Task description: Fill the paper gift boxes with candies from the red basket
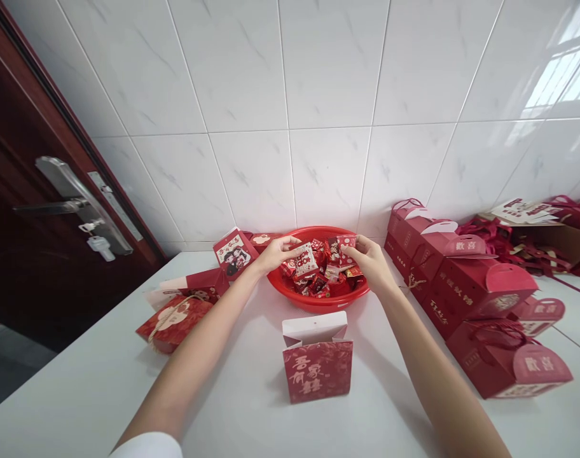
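A red plastic basket point(313, 306) holds a heap of red-wrapped candies point(318, 283). Over its left side my left hand point(276, 253) pinches a white and red candy packet point(306, 259). At the right rim my right hand point(370, 259) grips a red patterned candy packet point(346, 247) between thumb and fingers. In front of the basket, nearer to me, an open red gift box point(318, 372) stands upright, its white flap point(313, 323) raised and gold characters on its front. Neither hand touches this box.
Several red handled boxes point(478, 289) stand in rows on the right, beside a cardboard box point(566, 238) with red ribbons. More red gift boxes point(175, 321) lie at the left. A tiled wall point(252, 178) closes the back; a door point(27, 178) with keys is left.
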Demonstrator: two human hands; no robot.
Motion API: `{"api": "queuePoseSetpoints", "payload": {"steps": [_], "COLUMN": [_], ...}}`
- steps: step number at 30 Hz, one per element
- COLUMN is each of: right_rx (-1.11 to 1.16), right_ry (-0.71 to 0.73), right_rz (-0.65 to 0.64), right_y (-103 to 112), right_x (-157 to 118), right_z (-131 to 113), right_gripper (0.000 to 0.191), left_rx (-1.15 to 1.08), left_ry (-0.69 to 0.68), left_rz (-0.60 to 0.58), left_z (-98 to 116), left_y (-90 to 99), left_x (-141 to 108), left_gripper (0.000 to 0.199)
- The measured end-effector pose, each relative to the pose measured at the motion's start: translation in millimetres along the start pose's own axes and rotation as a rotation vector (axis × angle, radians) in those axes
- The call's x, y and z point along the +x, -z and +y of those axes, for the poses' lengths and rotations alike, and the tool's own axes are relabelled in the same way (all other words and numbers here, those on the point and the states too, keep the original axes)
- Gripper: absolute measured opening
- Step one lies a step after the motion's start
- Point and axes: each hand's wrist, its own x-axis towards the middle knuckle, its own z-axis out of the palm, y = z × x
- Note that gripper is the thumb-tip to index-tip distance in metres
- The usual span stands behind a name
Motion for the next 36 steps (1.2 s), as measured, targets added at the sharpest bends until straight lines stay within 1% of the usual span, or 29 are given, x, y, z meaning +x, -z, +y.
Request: {"api": "queuePoseSetpoints", "payload": {"steps": [2, 5, 8, 11, 15, 21, 24, 27, 33, 36], "right_rx": [0.000, 0.008, 0.023, 0.032, 0.020, 0.015, 0.014, 0.016, 0.033, 0.039], "right_ry": [0.007, 0.008, -0.007, -0.018, -0.007, -0.034, -0.020, -0.019, -0.039, -0.031], "right_rz": [0.006, 0.012, -0.007, -0.018, -0.034, -0.035, -0.032, -0.047, -0.065, -0.047], "right_y": [-0.2, 0.3, 0.5, 0.1, -0.4, -0.6, -0.3, 0.8, 1.4, 0.3], "right_x": [-0.8, -2.2, -3.5, -4.4, -4.9, -5.3, -5.1, -5.1, -6.4, -6.9], "right_z": [-1.4, -4.1, -6.3, -7.1, -8.1, -10.0, -9.4, -8.4, -10.1, -11.8], "right_gripper": [0.028, 0.027, 0.028, 0.030, 0.032, 0.033, 0.032, 0.031, 0.032, 0.032], "left_rx": [0.005, 0.010, 0.057, 0.131, 0.172, 0.090, 0.059, -0.018, -0.123, -0.159], "left_ry": [0.006, -0.022, -0.057, -0.034, -0.003, -0.009, -0.014, 0.008, 0.043, 0.020], "left_rz": [0.010, -0.021, -0.071, -0.085, -0.061, -0.044, -0.012, 0.010, 0.022, 0.036], "left_z": [0.0, -1.4, -3.4, -4.3, -2.3, 1.8, 4.4, 6.4, 6.9, 7.0], "left_y": [0.0, 0.8, 0.9, 0.7, 0.9, -0.9, -2.5, -3.7, -5.2, -6.4], "left_x": [0.0, 0.6, 1.8, 2.6, 1.2, -4.0, -6.4, -8.5, -12.5, -15.1], "left_gripper": [0.053, 0.054, 0.042, 0.030, 0.031, 0.040, 0.038, 0.034, 0.032, 0.032]}}
